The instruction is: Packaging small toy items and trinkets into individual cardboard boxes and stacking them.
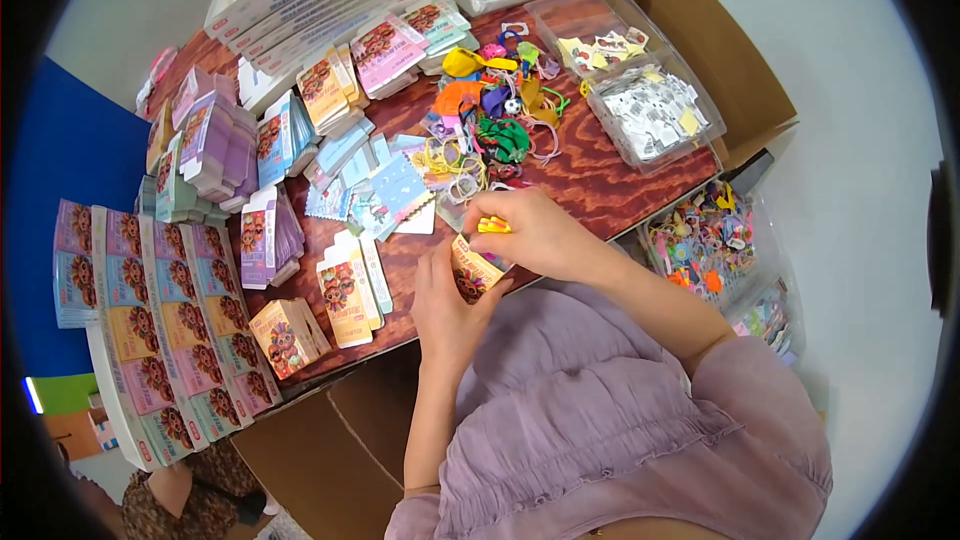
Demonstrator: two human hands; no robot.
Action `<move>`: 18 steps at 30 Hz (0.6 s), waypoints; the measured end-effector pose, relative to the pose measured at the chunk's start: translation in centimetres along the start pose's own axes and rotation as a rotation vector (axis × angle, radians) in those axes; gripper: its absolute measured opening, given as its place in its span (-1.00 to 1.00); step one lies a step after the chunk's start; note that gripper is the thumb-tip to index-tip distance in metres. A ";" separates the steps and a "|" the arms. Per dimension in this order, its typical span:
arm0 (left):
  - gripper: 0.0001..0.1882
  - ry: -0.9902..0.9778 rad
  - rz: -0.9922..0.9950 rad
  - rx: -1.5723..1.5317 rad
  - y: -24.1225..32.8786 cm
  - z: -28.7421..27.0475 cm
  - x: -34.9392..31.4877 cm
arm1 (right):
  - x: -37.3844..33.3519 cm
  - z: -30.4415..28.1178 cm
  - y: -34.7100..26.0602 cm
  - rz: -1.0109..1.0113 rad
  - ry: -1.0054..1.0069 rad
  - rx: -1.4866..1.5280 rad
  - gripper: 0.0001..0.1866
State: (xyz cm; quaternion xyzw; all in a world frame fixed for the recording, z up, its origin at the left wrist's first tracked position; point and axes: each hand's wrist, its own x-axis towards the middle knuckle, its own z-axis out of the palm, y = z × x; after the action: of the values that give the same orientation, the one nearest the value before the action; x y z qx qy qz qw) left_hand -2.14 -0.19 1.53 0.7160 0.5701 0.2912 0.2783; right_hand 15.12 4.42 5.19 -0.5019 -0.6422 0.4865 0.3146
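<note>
Left hand [440, 302]: gripping yellow box [474, 273], between person [590, 410] and trinket pile [503, 130].
Right hand [540, 232]: pinching yellow-red piece [494, 226] at box's pile-facing end.
Clear tray [628, 149]: holding white slips [652, 112], sitting right of pile.

Box [472, 275] over near edge of surface [600, 190]. Trinket pile [495, 102] beyond it, packets [395, 185] to pile's left. Box stacks [215, 155] along left edge; tray stack [330, 2] at far edge; slip tub [668, 157] at right edge, open carton [740, 60] just beyond.
</note>
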 end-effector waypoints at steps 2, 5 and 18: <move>-0.28 0.037 -0.019 -0.010 -0.2 0.2 -0.3 | 0.4 0.0 0.7 -0.053 -0.019 0.095 -0.83; -0.28 0.077 0.013 -0.013 -0.1 0.3 -0.3 | -0.1 -1.0 0.4 -0.072 -0.025 0.035 -0.71; -0.26 0.050 -0.018 0.009 0.0 0.8 -0.6 | -1.0 -0.7 -1.0 -0.091 0.058 -0.574 -0.80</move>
State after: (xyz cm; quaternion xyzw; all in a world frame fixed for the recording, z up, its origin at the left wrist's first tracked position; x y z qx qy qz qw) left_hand -1.66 -0.82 0.88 0.7045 0.5846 0.3040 0.2635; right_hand 15.75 3.67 6.47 -0.5548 -0.7662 0.2557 0.1994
